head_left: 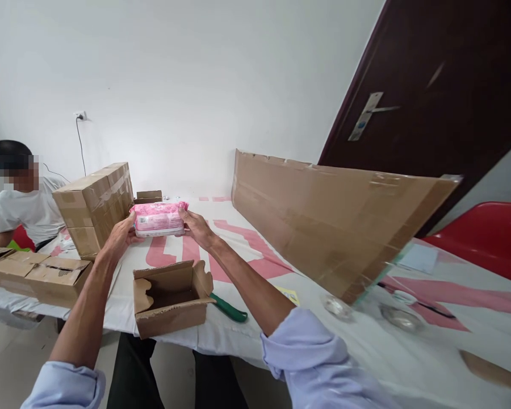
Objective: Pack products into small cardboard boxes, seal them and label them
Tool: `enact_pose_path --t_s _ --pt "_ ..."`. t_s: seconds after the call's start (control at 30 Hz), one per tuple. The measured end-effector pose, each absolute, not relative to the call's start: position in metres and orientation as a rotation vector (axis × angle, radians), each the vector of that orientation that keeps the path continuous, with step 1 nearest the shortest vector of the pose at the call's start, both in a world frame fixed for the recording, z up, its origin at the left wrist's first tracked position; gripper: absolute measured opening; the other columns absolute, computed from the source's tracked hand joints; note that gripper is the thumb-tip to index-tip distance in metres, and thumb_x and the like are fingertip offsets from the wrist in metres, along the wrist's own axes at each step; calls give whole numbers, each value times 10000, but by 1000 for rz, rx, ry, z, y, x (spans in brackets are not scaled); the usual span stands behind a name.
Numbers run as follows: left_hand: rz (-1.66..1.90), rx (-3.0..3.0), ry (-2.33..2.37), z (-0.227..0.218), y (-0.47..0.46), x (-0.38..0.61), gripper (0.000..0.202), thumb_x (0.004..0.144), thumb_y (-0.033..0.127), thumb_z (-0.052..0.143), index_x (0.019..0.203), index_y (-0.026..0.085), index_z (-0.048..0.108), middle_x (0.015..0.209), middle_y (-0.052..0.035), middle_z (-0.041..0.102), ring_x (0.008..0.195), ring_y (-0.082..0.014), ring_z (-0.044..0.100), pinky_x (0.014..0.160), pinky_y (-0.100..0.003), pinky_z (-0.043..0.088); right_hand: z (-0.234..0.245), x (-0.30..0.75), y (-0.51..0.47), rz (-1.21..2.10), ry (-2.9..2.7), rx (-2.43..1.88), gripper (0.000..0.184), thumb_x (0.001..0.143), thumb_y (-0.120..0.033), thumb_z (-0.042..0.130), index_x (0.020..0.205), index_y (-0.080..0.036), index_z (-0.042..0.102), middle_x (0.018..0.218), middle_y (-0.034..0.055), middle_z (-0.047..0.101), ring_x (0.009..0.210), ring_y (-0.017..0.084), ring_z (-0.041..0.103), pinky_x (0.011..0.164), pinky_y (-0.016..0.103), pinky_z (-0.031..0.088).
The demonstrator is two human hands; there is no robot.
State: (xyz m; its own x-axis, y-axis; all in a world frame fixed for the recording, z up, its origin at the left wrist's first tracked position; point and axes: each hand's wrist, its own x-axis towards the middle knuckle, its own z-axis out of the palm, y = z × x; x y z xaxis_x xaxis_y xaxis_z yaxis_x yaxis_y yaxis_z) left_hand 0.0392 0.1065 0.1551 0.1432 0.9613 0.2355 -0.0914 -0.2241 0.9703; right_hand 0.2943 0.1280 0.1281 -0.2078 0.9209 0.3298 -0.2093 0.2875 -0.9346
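Both my hands hold a pink and white soft packet [159,218] above the table. My left hand [120,236] grips its left end and my right hand [197,227] grips its right end, fingers closed round it. Just below and nearer to me, a small open cardboard box [170,298] sits on the white and pink table cover [247,250], its flaps up and its inside bare.
A green-handled tool [229,308] lies right of the small box. A taped carton [94,204] stands at left, flat open boxes [38,272] beside it. A long cardboard sheet [332,221] leans at right. Another person [21,204] sits at far left. A red chair [485,238] stands at right.
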Motion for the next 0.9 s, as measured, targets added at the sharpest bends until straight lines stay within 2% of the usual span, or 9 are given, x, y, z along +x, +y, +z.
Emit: enact_pose_path --t_s 0.1,0.2,0.33,0.4,0.5,0.6,0.8,0.9 --pt "1244 1320 1024 139 120 38 697 677 731 916 1015 137 779 880 -117 783 737 -239 725 569 -310 626 113 290 138 1249 -1409 -770 857 717 -885 758 1219 -191 751 1121 100 779 1020 264 726 876 419 647" --pt "1260 1274 1077 122 134 37 651 632 623 978 1008 135 769 845 -104 768 690 -224 704 551 -306 613 101 290 146 1267 -1479 -759 820 721 -833 800 1243 -202 755 1148 81 776 1046 253 719 916 416 642" --pt "1343 1250 1096 111 158 30 658 670 592 936 1113 138 762 957 -136 789 808 -276 739 617 -349 637 86 307 150 1180 -1497 -753 724 810 -752 791 1344 -267 732 1426 93 696 1273 303 657 992 458 624" --pt "1401 1260 1096 113 172 24 690 682 583 918 1187 145 748 1035 -146 797 875 -296 746 657 -364 646 72 325 147 1075 -1475 -829 688 844 -720 774 1356 -263 727 1492 117 657 1328 334 630 1010 505 611" --pt "1457 1293 1115 122 197 16 750 675 564 916 1274 160 716 1096 -141 797 911 -295 747 704 -363 644 40 356 133 917 -1491 -960 595 874 -650 758 1292 -226 751 1419 147 696 1282 335 656 1044 532 580" --pt "1441 1353 1169 128 224 13 773 635 541 939 1279 178 717 1079 -118 793 881 -268 735 715 -348 627 -6 384 110 803 -1553 -1142 498 901 -562 732 1248 -205 761 1330 153 724 1192 314 694 1012 499 587" --pt "1273 1517 1355 104 268 25 724 532 528 974 1122 175 749 815 -36 719 702 -210 642 668 -346 545 -99 410 63 433 -1816 -1405 368 960 -427 634 1234 -201 732 1228 131 738 1188 314 680 1044 500 557" --pt "1186 1630 1412 84 283 35 697 489 504 978 1053 165 748 766 -16 688 703 -207 608 671 -332 508 -129 412 50 326 -1896 -1426 340 963 -371 640 1249 -202 715 1213 129 738 1157 312 682 1010 485 571"
